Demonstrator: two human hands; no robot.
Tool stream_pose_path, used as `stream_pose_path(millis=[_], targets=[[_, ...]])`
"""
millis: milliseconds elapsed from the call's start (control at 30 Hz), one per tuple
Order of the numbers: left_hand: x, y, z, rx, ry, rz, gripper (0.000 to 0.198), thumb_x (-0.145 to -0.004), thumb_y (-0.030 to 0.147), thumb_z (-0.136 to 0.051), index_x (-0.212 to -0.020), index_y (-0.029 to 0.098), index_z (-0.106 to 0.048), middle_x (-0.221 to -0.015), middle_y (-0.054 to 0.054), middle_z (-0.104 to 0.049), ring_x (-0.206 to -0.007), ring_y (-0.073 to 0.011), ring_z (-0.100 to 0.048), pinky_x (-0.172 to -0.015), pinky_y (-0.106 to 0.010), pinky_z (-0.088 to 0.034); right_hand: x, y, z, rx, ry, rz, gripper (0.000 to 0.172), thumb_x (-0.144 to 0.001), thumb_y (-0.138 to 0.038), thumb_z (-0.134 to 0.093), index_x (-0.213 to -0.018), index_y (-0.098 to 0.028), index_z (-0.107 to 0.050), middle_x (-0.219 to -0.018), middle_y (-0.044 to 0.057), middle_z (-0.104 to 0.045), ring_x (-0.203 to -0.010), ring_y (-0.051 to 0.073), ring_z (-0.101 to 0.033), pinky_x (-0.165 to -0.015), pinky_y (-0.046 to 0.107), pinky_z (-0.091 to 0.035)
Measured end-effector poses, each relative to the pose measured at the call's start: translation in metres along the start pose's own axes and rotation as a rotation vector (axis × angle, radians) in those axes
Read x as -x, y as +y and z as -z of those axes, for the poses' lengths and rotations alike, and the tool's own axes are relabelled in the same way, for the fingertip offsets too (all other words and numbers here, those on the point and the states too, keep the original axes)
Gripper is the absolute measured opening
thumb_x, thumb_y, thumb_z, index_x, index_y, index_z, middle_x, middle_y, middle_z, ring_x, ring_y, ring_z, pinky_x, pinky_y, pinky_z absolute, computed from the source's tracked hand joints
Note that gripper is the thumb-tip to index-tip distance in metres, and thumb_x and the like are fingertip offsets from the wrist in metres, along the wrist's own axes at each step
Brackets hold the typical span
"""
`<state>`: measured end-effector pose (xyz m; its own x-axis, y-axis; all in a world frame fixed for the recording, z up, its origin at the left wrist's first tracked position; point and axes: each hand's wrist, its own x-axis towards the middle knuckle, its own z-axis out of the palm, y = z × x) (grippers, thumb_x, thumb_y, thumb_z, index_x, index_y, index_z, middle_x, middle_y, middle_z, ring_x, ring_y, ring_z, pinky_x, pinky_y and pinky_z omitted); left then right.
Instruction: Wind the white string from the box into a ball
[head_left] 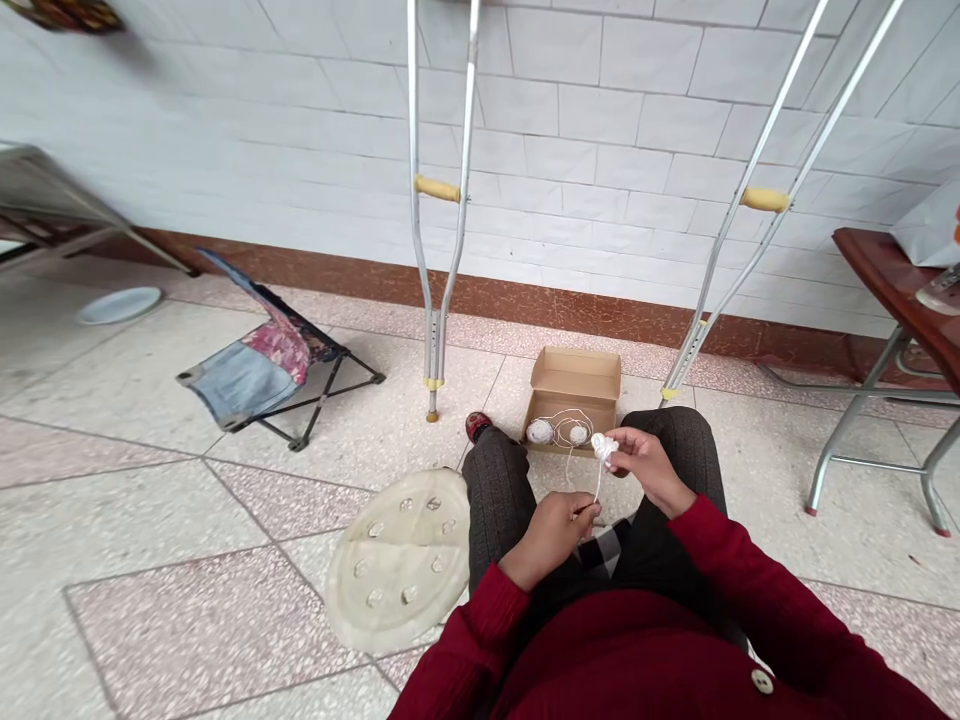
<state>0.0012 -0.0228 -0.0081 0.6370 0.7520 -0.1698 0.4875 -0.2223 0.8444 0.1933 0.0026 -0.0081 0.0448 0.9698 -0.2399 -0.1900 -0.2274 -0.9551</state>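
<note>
I sit with my knees up, in dark trousers and a red sleeve on each arm. My right hand is closed on a small white ball of thread held above my knees. A white strand runs down from it to my left hand, whose fingers pinch the strand's lower end. Just beyond my knees an open cardboard box stands on the floor, with two more white thread balls and loose loops of thread inside.
A round pale tray with several small lumps lies on the floor to my left. Two metal crutches lean on the tiled wall. A folding fabric stool is at the left, a brown table with metal legs at the right.
</note>
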Motion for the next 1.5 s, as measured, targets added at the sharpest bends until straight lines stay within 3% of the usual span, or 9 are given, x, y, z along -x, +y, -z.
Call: stream_pose_path(millis=[100, 267, 433, 667, 833, 1000, 1133, 1267, 1500], targets=[[0.001, 0.004, 0.004, -0.236, -0.027, -0.113, 0.034, -0.092, 0.026, -0.048, -0.060, 0.018, -0.057, -0.060, 0.000, -0.060, -0.062, -0.0141, -0.055, -0.069, -0.025, -0.041, -0.008, 0.020, 0.007, 0.214, 0.058, 0.106, 0.025, -0.058, -0.020, -0.071, -0.082, -0.019, -0.066, -0.070, -0.001, -0.062, -0.059, 0.013, -0.052, -0.055, 0.025, -0.042], [-0.015, 0.010, 0.026, -0.401, 0.103, -0.266, 0.028, -0.094, 0.020, -0.043, -0.076, 0.019, -0.065, -0.072, -0.003, -0.067, -0.072, -0.0166, -0.059, -0.102, -0.037, -0.035, 0.021, 0.042, 0.003, 0.370, -0.202, 0.070, 0.024, -0.057, -0.009, -0.065, -0.080, -0.019, -0.066, -0.069, -0.004, -0.059, -0.060, 0.011, -0.050, -0.057, 0.023, -0.038], [-0.028, 0.007, 0.033, -0.170, 0.089, -0.228, 0.032, -0.094, 0.024, -0.044, -0.070, 0.017, -0.065, -0.069, -0.001, -0.065, -0.071, -0.0152, -0.058, -0.085, -0.029, -0.043, 0.052, 0.014, -0.006, 0.094, -0.272, -0.107, 0.027, -0.055, -0.010, -0.074, -0.080, -0.018, -0.065, -0.073, -0.003, -0.064, -0.063, 0.011, -0.055, -0.064, 0.025, -0.043], [-0.015, -0.004, -0.004, 0.029, -0.010, -0.029, 0.040, -0.094, 0.029, -0.044, -0.060, 0.015, -0.060, -0.061, 0.000, -0.062, -0.059, -0.0114, -0.054, -0.064, -0.022, -0.040, 0.036, -0.017, 0.001, -0.056, 0.040, -0.062, 0.029, -0.050, -0.014, -0.080, -0.075, -0.017, -0.067, -0.071, -0.002, -0.066, -0.065, 0.012, -0.056, -0.064, 0.025, -0.046], [-0.003, 0.008, -0.004, -0.278, -0.007, -0.151, 0.036, -0.095, 0.025, -0.044, -0.064, 0.017, -0.060, -0.062, -0.001, -0.062, -0.066, -0.0144, -0.058, -0.083, -0.028, -0.044, 0.006, 0.009, 0.006, 0.142, 0.154, 0.051, 0.028, -0.054, -0.015, -0.072, -0.080, -0.018, -0.064, -0.070, -0.002, -0.063, -0.062, 0.012, -0.054, -0.061, 0.026, -0.045], [-0.014, 0.017, 0.026, -0.452, 0.134, -0.306, 0.026, -0.094, 0.019, -0.046, -0.080, 0.018, -0.067, -0.076, -0.004, -0.068, -0.077, -0.0172, -0.062, -0.109, -0.043, -0.032, 0.025, 0.032, 0.003, 0.444, -0.081, 0.108, 0.026, -0.058, -0.011, -0.065, -0.083, -0.019, -0.067, -0.075, -0.002, -0.063, -0.065, 0.013, -0.054, -0.063, 0.027, -0.043], [-0.026, 0.013, 0.036, -0.210, 0.131, -0.301, 0.028, -0.095, 0.023, -0.047, -0.077, 0.017, -0.068, -0.076, -0.002, -0.068, -0.078, -0.0163, -0.061, -0.098, -0.036, -0.040, 0.054, 0.014, -0.001, 0.209, -0.237, -0.045, 0.028, -0.058, -0.012, -0.070, -0.085, -0.020, -0.063, -0.077, -0.003, -0.064, -0.066, 0.013, -0.056, -0.065, 0.027, -0.045], [-0.028, 0.008, 0.014, 0.101, 0.068, -0.159, 0.034, -0.094, 0.025, -0.046, -0.069, 0.014, -0.065, -0.070, -0.001, -0.064, -0.068, -0.0130, -0.058, -0.069, -0.023, -0.043, 0.056, -0.014, -0.002, -0.049, -0.118, -0.088, 0.040, -0.056, -0.013, -0.076, -0.092, -0.021, -0.063, -0.084, -0.001, -0.067, -0.075, 0.015, -0.060, -0.068, 0.027, -0.048], [-0.007, 0.010, -0.009, 0.001, -0.089, -0.099, 0.039, -0.095, 0.030, -0.047, -0.061, 0.016, -0.059, -0.062, 0.001, -0.060, -0.063, -0.0122, -0.055, -0.070, -0.023, -0.042, 0.001, 0.009, 0.017, 0.216, 0.166, 0.078, 0.028, -0.059, -0.018, -0.069, -0.086, -0.019, -0.064, -0.078, 0.001, -0.064, -0.065, 0.014, -0.055, -0.060, 0.027, -0.046]])
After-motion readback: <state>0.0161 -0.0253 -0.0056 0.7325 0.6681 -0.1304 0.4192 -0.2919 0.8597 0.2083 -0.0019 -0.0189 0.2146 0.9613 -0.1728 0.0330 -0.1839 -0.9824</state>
